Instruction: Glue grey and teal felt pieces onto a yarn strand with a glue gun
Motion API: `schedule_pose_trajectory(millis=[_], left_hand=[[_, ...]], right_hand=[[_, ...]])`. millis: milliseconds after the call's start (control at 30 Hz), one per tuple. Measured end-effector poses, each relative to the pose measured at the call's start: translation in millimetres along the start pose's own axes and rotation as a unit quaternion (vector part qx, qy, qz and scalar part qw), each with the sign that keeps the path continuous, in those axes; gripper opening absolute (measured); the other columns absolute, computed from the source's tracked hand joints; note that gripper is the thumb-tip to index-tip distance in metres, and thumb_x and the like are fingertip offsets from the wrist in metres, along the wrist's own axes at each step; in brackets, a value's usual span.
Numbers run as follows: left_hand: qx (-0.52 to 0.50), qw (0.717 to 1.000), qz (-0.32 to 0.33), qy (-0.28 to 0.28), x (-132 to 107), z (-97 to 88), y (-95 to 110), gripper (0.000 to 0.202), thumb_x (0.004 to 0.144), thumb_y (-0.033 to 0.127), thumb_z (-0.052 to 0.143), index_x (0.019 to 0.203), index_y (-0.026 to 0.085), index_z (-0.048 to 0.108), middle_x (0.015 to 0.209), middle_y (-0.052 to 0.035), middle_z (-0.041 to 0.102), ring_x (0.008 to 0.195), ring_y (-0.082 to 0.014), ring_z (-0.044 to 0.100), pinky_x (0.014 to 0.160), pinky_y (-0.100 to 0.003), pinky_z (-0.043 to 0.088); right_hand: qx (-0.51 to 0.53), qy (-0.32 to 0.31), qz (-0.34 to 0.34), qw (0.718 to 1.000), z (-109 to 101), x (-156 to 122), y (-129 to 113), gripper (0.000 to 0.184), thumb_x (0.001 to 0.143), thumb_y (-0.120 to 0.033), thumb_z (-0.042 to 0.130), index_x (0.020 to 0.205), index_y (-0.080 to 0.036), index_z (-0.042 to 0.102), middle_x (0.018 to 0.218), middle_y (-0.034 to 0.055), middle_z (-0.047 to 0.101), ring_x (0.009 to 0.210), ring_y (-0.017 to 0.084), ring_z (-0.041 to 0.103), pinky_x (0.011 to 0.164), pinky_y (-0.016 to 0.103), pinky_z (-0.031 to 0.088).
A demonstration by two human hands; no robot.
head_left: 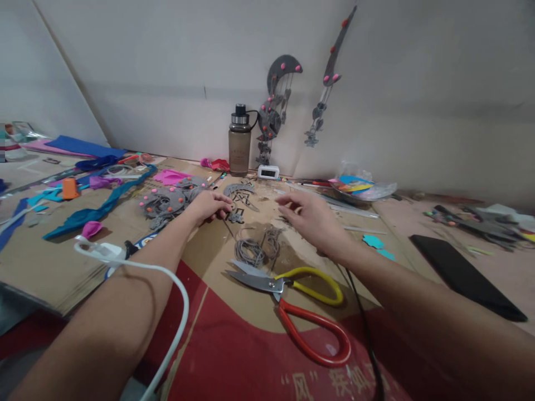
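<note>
My left hand (212, 207) is closed, fingertips pinched on a thin grey cord (229, 229) that slants down toward a coiled bundle of grey cord (249, 252). To the right, my right hand (307, 214) hovers above the cardboard, fingers loosely bent and apart, with nothing visible in them. Between the hands lie a grey felt crescent (239, 189) and a small grey felt piece (236, 218). Large scissors (273, 285) with one yellow and one red handle rest part-open in front of the cord. Beside my left hand is a pile of grey felt pieces with coloured dots (167, 201).
A water bottle (239, 146) and small digital clock (268, 172) stand by the wall. Felt hangings (285, 68) are on the wall. A white cable (184, 303) crosses my left forearm. At right are a black flat object (463, 275) and a dish of coloured scraps (363, 190).
</note>
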State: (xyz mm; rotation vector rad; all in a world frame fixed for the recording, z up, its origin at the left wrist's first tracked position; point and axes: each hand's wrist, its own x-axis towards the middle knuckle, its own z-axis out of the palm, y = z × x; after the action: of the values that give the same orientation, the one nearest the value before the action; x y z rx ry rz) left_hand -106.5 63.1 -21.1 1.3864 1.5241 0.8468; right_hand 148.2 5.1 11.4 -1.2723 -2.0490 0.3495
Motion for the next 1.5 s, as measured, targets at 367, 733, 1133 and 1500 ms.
schedule_pose_trajectory(millis=[367,733,1133,1500], left_hand=[[0.317,0.902,0.291,0.044,13.7,1.3,-3.5,0.027,0.074,0.013,0.056,0.092,0.02,0.073,0.105,-0.005,0.066,0.101,-0.0191,0.058,0.093,-0.029,0.042],[0.316,0.898,0.302,0.045,24.0,3.6,-19.1,0.011,0.078,0.022,0.058,0.073,0.02,0.067,0.097,-0.0056,0.063,0.1,-0.0198,0.055,0.095,-0.032,0.039],[0.196,0.956,0.214,0.049,13.6,4.5,-12.6,0.012,0.081,0.024,0.054,0.081,0.019,0.064,0.06,0.0003,0.061,0.056,-0.0135,0.054,0.063,-0.023,0.042],[0.305,0.904,0.298,-0.005,14.9,-6.0,-11.0,0.016,0.077,0.027,0.062,0.087,0.021,0.073,0.09,-0.0045,0.07,0.087,-0.0174,0.059,0.085,-0.026,0.04]], right_hand=[[-0.281,-0.073,0.17,0.942,-19.5,-66.1,69.1,0.049,0.081,-0.062,0.043,0.093,-0.016,0.053,0.092,0.0137,0.062,0.076,0.024,0.059,0.06,0.03,0.038],[-0.137,-0.147,0.308,0.93,-23.8,-32.9,78.8,0.016,0.072,-0.032,0.05,0.076,-0.018,0.058,0.063,0.0052,0.061,0.057,0.018,0.057,0.049,0.027,0.034],[0.253,-0.067,0.2,0.944,19.5,-3.9,21.4,0.019,0.068,-0.018,0.052,0.086,-0.02,0.048,0.062,-0.0045,0.053,0.053,0.011,0.052,0.052,0.024,0.045],[0.367,-0.092,0.217,0.9,41.1,-7.8,30.9,0.037,0.068,-0.019,0.059,0.101,-0.022,0.044,0.084,-0.0004,0.066,0.047,0.007,0.052,0.036,0.017,0.036]])
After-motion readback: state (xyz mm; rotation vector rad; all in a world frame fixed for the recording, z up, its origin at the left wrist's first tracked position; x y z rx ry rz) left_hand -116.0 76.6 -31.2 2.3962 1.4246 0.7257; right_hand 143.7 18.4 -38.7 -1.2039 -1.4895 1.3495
